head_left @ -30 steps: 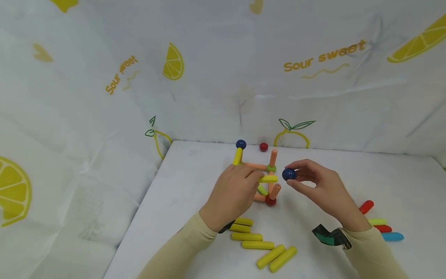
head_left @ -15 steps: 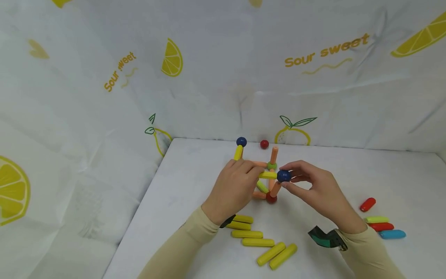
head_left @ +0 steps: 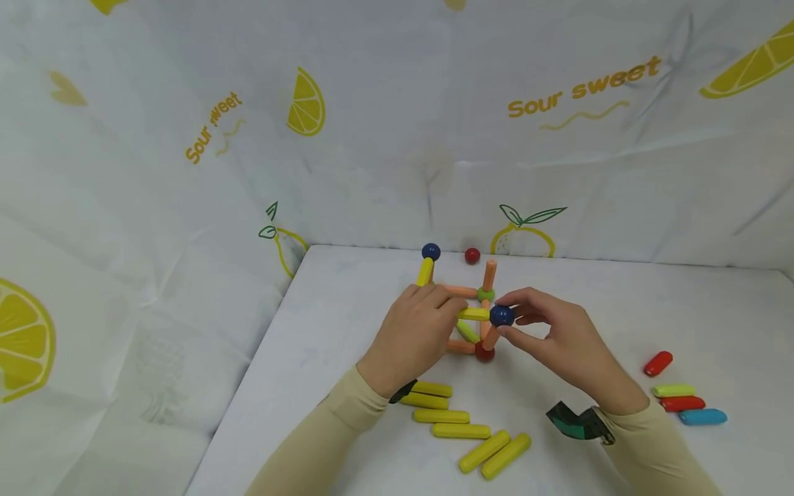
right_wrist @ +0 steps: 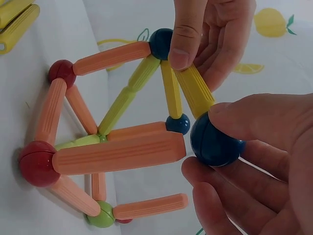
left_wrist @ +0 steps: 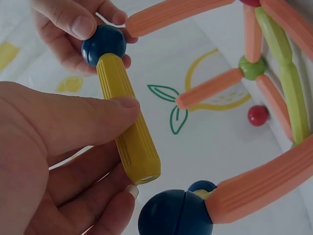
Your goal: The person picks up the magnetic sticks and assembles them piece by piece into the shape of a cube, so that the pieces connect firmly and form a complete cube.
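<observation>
My left hand [head_left: 412,327] pinches a yellow rod [left_wrist: 129,122] between thumb and fingers. A blue ball [right_wrist: 214,139] sits at the rod's far end, pinched by thumb and fingers of my right hand [head_left: 561,337]. Below stands a frame of orange rods [right_wrist: 117,154] joined by red balls [right_wrist: 38,164] and green balls [right_wrist: 101,214]; a lime rod [right_wrist: 128,90] slants through it. The held blue ball is close to the free tip of one upright orange rod. Another blue ball [head_left: 431,252] tops the frame's back left corner, beside a second yellow rod [head_left: 424,271].
Several loose yellow rods [head_left: 460,431] lie in front of the frame on the white table [head_left: 279,386]. To the right are red rods [head_left: 659,363], a lime rod [head_left: 673,390] and a blue rod [head_left: 702,417]. A red ball [head_left: 472,255] rests near the back edge.
My right hand has moved left with the blue ball, which now meets the end of the yellow rod. My left hand has stayed nearly in place.
</observation>
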`<state>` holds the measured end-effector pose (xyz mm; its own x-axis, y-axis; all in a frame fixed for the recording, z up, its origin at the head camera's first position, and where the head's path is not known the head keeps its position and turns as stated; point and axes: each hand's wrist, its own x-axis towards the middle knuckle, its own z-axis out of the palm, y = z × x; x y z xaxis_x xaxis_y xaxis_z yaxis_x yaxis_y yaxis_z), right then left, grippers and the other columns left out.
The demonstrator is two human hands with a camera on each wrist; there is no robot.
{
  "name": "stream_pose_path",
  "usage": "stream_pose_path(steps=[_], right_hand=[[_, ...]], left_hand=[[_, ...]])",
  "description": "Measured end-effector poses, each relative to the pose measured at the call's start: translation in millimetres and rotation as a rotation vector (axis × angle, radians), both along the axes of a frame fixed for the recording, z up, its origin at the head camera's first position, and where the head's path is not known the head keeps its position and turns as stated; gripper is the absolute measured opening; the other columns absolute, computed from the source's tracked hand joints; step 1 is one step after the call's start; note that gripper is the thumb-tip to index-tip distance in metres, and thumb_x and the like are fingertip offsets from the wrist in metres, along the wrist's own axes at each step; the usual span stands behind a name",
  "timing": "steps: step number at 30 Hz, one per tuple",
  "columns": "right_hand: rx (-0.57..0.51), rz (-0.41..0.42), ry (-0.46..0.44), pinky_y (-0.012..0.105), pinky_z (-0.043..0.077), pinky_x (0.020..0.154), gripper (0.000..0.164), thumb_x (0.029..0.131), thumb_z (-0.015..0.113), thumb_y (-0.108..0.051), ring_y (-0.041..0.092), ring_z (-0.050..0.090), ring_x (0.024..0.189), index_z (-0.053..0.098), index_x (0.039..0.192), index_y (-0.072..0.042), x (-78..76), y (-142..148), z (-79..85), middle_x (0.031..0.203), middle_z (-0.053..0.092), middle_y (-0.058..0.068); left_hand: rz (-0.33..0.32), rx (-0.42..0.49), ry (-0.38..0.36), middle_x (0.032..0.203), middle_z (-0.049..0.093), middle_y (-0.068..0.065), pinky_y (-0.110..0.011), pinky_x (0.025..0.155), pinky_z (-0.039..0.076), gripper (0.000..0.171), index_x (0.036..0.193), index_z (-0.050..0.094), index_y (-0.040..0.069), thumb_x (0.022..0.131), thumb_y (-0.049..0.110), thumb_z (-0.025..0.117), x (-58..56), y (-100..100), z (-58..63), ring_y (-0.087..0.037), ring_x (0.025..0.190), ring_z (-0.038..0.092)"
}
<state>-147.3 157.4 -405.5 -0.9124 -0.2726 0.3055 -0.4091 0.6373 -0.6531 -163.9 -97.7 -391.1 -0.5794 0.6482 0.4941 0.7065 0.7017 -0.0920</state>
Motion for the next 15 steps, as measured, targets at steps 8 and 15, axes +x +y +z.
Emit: stream_pose_path(steps=[8,15], right_hand=[[0.010,0.011,-0.024,0.021,0.060,0.089,0.036,0.093,0.087,-0.016,0.018,0.077,0.102,0.071,0.125,-0.023,-0.1,-3,-3.4,0.116,0.078,-0.007],[-0.001,0.028,-0.028,0.031,0.064,0.091,0.039,0.094,0.085,-0.013,0.019,0.076,0.103,0.070,0.129,-0.020,-1.1,-8,-5.1,0.120,0.078,-0.003]], left_hand=[[0.014,-0.025,-0.044,0.125,0.076,0.005,-0.026,0.082,0.052,0.025,0.117,0.077,0.017,0.097,0.032,0.083,-0.7,-3,0.9,-0.012,0.103,0.072],[0.041,-0.042,-0.130,0.117,0.077,0.006,-0.030,0.089,0.056,0.024,0.122,0.078,0.021,0.099,0.025,0.082,-3.3,-11,7.1,-0.012,0.095,0.071]])
